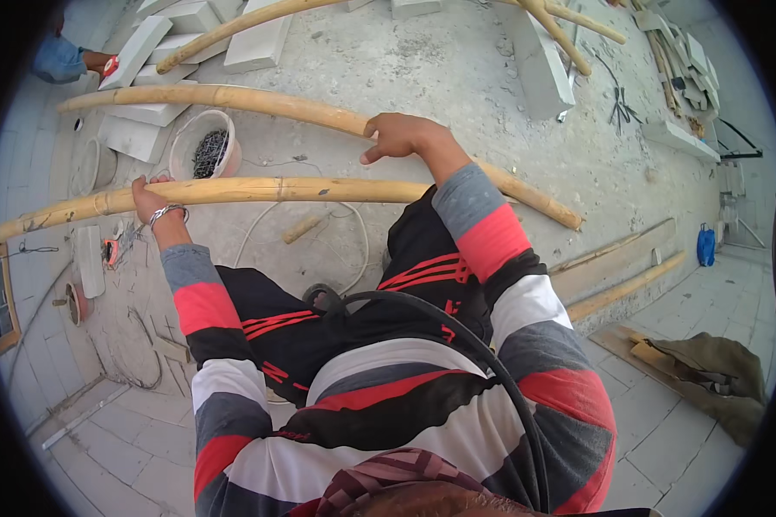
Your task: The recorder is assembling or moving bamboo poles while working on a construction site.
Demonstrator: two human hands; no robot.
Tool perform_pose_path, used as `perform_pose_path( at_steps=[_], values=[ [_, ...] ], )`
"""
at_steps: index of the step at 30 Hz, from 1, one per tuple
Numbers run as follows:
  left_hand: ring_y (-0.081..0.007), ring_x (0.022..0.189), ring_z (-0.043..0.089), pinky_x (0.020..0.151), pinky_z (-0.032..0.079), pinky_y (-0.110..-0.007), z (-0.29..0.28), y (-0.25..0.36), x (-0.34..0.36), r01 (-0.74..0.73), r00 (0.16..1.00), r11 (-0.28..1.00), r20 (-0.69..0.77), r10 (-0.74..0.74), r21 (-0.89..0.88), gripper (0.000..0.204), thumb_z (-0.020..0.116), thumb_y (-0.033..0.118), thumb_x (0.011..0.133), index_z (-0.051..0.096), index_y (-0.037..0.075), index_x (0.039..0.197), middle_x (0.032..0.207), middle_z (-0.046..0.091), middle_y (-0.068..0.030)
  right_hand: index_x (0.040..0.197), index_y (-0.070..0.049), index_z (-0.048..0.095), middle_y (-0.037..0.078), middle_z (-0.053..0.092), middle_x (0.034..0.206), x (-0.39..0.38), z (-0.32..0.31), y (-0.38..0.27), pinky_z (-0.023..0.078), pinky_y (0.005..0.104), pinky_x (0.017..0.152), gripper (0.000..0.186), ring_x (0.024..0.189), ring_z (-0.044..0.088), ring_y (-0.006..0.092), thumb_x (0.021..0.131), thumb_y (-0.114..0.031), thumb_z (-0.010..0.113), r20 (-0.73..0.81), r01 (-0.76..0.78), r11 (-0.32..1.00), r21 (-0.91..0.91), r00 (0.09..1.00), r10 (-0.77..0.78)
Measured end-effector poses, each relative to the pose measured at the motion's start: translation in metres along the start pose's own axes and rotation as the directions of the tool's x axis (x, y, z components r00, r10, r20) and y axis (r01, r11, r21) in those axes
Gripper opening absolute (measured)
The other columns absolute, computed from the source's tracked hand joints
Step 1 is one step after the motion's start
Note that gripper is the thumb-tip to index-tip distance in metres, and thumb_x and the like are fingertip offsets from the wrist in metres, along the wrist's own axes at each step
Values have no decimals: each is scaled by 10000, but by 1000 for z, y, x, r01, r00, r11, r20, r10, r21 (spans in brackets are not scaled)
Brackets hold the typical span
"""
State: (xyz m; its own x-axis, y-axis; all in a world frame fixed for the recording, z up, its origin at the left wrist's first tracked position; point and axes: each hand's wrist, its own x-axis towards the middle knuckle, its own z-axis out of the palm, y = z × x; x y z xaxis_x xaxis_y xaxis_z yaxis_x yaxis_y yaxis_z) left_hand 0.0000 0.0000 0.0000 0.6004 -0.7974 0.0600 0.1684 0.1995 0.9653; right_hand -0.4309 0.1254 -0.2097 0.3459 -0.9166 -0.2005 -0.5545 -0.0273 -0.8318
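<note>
Two long yellow bamboo poles lie across the view in front of me, roughly side by side. My left hand (150, 199), a metal bracelet on its wrist, is closed around the near bamboo pole (276, 189) toward its left part. This pole's right end is hidden by my knee and right arm. Farther out, my right hand (403, 138) grips the far bamboo pole (259, 100) right of its middle, thumb on the near side. A whitish bucket (179, 155) holding many small dark metal pieces, apparently nails, stands between the poles on the left.
White blocks (254, 47) are piled at the far left, near another person's denim-clad limb (59, 60). More bamboo (556, 34) and a large block (539, 77) lie far right. A short bamboo piece (302, 229) and a looped pale hose (364, 246) lie by my legs.
</note>
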Motion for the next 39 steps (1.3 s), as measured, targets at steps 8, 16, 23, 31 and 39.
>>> perform_pose_path(
  at_steps=[8, 16, 23, 31, 39],
  values=[
    [-214, 506, 588, 454, 505, -373, 37, -245, -198, 342, 914, 914, -146, -378, -219, 214, 678, 160, 839, 543, 34, 946, 697, 570, -83, 1413, 91, 477, 306, 546, 1402, -150, -78, 402, 485, 430, 1067, 1082, 1291, 566, 397, 577, -402, 957, -175, -536, 750, -387, 841, 511],
    [-222, 568, 615, 491, 529, -379, 17, -257, -200, 370, 895, 904, -178, -409, -217, 246, 682, 206, 857, 578, 21, 981, 766, 589, -87, 1368, -16, 414, 207, 623, 1265, -155, -23, 428, 534, 443, 995, 932, 1200, 620, 364, 644, -316, 918, -234, -611, 599, -518, 775, 587],
    [-218, 585, 616, 497, 529, -380, 17, -256, -199, 372, 898, 902, -162, -409, -218, 258, 682, 214, 861, 559, 19, 976, 763, 581, -87, 1253, -49, 472, 191, 676, 1145, -143, -59, 440, 556, 473, 945, 791, 1105, 665, 379, 634, -281, 906, -284, -558, 581, -593, 819, 498],
    [-225, 574, 599, 495, 513, -391, 37, -257, -206, 356, 904, 903, -156, -398, -240, 239, 678, 194, 855, 537, 35, 963, 753, 567, -84, 1469, -117, 360, 173, 426, 1510, -154, -21, 444, 371, 614, 1105, 987, 1431, 396, 333, 676, -335, 905, -393, -760, 518, -393, 648, 652],
    [-202, 680, 565, 697, 513, -396, 43, -273, -181, 358, 921, 904, -72, -383, -231, 211, 638, 244, 863, 487, 97, 862, 760, 523, -32, 1246, -94, 631, 195, 620, 1255, -211, -50, 443, 471, 523, 992, 436, 1189, 592, 385, 921, -385, 638, -687, -589, 800, -112, 628, 366]
  ],
)
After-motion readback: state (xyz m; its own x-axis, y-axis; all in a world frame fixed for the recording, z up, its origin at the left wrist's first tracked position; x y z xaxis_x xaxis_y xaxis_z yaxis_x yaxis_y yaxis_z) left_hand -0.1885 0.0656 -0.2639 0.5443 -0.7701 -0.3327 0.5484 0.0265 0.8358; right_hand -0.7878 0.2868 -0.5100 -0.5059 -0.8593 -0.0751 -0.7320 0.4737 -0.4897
